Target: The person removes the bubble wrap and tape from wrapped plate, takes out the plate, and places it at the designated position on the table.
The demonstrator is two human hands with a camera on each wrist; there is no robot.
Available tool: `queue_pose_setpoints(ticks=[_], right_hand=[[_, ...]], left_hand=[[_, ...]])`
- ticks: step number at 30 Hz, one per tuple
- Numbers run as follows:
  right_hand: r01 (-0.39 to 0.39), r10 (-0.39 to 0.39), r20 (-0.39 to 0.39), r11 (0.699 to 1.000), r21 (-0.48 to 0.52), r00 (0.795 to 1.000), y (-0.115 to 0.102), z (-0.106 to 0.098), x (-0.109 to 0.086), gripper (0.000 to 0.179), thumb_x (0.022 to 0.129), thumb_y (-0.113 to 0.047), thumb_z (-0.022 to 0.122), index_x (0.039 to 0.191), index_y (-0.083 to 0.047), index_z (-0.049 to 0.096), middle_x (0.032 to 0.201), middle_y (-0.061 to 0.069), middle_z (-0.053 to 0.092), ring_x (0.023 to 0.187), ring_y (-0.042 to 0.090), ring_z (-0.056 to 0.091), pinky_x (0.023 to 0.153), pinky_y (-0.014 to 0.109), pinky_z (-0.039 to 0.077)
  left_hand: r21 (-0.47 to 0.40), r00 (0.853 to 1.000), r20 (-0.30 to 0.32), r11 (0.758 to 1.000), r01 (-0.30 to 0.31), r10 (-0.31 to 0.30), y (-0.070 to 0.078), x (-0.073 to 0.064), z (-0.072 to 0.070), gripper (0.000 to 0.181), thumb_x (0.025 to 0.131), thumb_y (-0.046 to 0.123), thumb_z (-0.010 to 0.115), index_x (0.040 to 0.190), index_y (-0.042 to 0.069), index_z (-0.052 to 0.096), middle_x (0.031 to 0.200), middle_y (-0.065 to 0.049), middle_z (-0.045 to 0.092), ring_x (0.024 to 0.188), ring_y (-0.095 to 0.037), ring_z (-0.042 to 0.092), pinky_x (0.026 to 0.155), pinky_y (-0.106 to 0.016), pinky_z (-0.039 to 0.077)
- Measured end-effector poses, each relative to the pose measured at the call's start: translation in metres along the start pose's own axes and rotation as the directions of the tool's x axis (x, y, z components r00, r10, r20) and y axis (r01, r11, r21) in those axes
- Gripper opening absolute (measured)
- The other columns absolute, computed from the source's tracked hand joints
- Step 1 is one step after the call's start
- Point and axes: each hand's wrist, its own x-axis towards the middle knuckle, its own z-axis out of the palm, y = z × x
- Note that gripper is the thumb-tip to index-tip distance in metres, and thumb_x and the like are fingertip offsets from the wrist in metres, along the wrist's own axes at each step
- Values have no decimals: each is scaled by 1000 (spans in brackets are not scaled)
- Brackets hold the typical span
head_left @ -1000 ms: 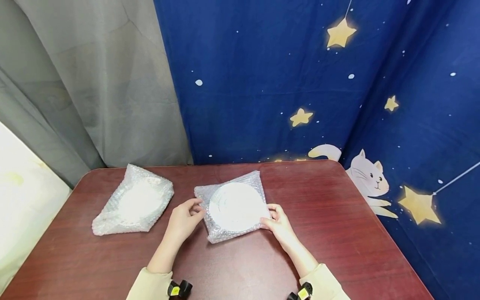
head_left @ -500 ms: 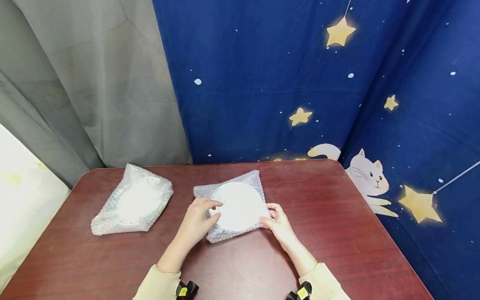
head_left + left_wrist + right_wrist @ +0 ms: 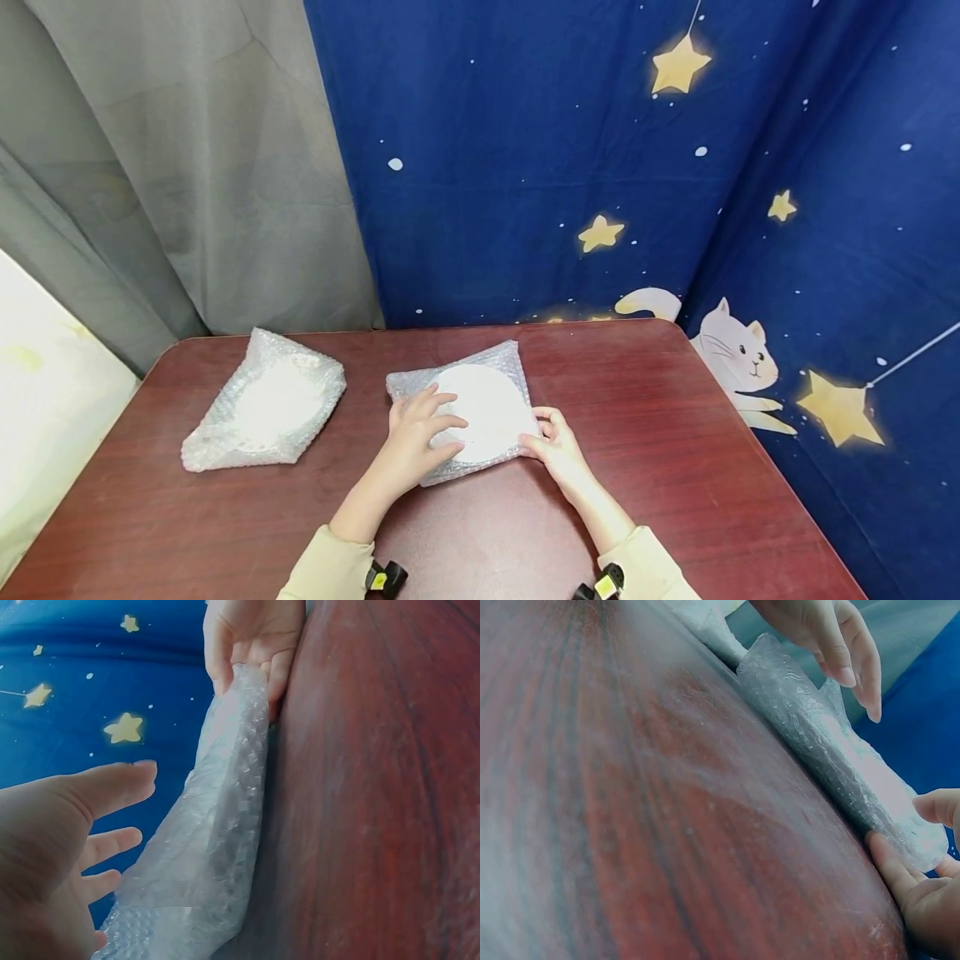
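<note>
A flat bubble-wrap package [image 3: 491, 412] with a round white disc showing inside lies at the middle of the table, its corners splayed out. My right hand [image 3: 557, 450] pinches its right edge, thumb on top and fingers beneath, as the right wrist view also shows. Over the package's left part hovers my left hand [image 3: 412, 437], fingers spread and extended, holding nothing. In the left wrist view there is a gap between those spread fingers [image 3: 112, 844] and the wrapped top face. What the disc is stays hidden under the wrap and glare.
A second bubble-wrap package [image 3: 273, 404], also with a bright round shape inside, lies on the left of the dark red table [image 3: 637, 500]. Behind the table's far edge hang a grey curtain [image 3: 210, 167] and a blue star-patterned curtain [image 3: 525, 167].
My left hand has moved from the package's left edge rightward over its top, and its fingers have spread. The right hand and both packages have stayed in place.
</note>
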Motion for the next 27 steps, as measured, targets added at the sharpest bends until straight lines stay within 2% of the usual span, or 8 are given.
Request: queue_pose_setpoints(ticks=[4, 9, 14, 19, 23, 27], right_hand=[[-3, 3, 0, 1000, 1, 1000, 3, -1, 0, 46, 84, 9, 60, 125, 8, 38, 97, 16, 59, 80, 16, 64, 71, 29, 54], [-17, 17, 1, 1000, 5, 1000, 5, -1, 1, 46, 84, 9, 60, 125, 6, 39, 97, 16, 60, 81, 16, 63, 72, 29, 54], [2, -2, 12, 1000, -4, 1000, 5, -1, 1, 46, 84, 8, 59, 125, 8, 38, 98, 17, 60, 80, 15, 63, 71, 29, 54], [11, -11, 14, 1000, -11, 1000, 3, -1, 1, 46, 84, 8, 59, 125, 9, 37, 99, 18, 59, 80, 15, 63, 71, 28, 54], [-3, 3, 2, 1000, -14, 1000, 2, -1, 0, 46, 83, 9, 59, 125, 8, 39, 100, 19, 59, 81, 15, 63, 71, 28, 54], [-14, 14, -2, 1000, -17, 1000, 0, -1, 0, 46, 84, 10, 59, 126, 8, 39, 102, 20, 59, 81, 15, 63, 72, 29, 54]], left_hand=[[57, 996, 90, 998, -6, 1, 1, 0, 3, 28, 80, 35, 76, 106, 25, 74, 141, -9, 46, 139, -39, 22, 97, -73, 9], [89, 985, 171, 996, -5, -11, 3, 0, 6, 29, 84, 43, 70, 110, 28, 73, 146, -10, 39, 139, -44, 16, 97, -74, 8], [106, 981, 190, 994, 4, -24, 3, -1, 10, 25, 85, 40, 69, 105, 27, 73, 147, -11, 38, 139, -44, 15, 98, -74, 8], [116, 975, 217, 993, 15, -40, 2, -1, 13, 27, 86, 38, 68, 110, 27, 72, 148, -13, 36, 140, -44, 13, 99, -72, 7], [104, 968, 244, 994, 35, -60, 2, -1, 15, 29, 88, 40, 66, 113, 27, 70, 149, -14, 34, 140, -43, 11, 100, -71, 5], [101, 967, 246, 994, 42, -65, 2, -2, 15, 28, 88, 41, 65, 112, 26, 70, 148, -15, 35, 140, -43, 12, 100, -71, 5]])
